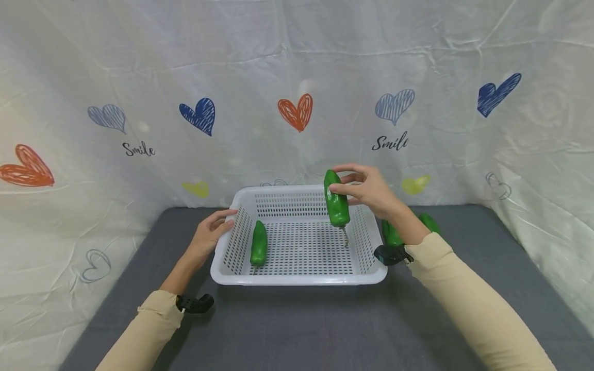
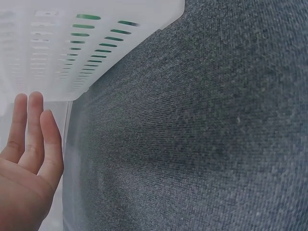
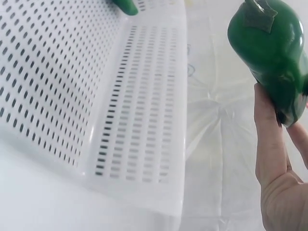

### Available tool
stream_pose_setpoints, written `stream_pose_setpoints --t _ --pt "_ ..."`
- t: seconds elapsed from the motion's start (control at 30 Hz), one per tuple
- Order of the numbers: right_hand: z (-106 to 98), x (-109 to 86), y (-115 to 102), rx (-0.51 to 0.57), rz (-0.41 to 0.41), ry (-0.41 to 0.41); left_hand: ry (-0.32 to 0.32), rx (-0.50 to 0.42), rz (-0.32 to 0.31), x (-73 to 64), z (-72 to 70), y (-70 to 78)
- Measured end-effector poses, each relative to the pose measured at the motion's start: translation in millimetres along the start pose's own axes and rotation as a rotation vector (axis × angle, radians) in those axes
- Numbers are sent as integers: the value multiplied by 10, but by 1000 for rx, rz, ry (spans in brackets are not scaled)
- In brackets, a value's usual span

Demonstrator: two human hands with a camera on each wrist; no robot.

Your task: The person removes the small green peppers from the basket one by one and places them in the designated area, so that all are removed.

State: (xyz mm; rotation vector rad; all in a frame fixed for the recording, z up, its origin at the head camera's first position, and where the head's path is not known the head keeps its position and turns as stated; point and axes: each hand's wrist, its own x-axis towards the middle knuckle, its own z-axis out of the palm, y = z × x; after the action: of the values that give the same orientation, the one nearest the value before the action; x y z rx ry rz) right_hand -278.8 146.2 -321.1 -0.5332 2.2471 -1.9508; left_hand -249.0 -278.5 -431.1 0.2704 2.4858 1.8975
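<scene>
My right hand pinches a glossy green pepper between thumb and fingers, stem hanging downward, above the right side of a white perforated plastic basket. In the right wrist view, the pepper shows its stem end toward the camera. A second green pepper lies inside the basket near its left wall. My left hand touches the basket's left rim. The left wrist view shows three nearly straight fingers of this hand by the basket's outer wall.
More green peppers lie on the dark grey tabletop right of the basket, partly hidden behind the right forearm. Behind the table hangs a pale sheet printed with hearts and "Smile". A dark wrist device sits close to the basket's right rim.
</scene>
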Motion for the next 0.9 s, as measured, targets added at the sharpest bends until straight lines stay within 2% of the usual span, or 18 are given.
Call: stream_pose_setpoints --t 0.13,0.3,0.63,0.9 --pt "-116 -81 -12 -45 -6 27 -8 -12 1 1 5 5" --pt "-254 -180 -26 -52 -7 47 -4 -22 -3 -3 10 14" --pt "-545 -384 -7 -102 34 110 3 -8 -7 -3 14 24" --pt "-744 -587 53 -142 28 122 2 -11 -10 -8 15 18"
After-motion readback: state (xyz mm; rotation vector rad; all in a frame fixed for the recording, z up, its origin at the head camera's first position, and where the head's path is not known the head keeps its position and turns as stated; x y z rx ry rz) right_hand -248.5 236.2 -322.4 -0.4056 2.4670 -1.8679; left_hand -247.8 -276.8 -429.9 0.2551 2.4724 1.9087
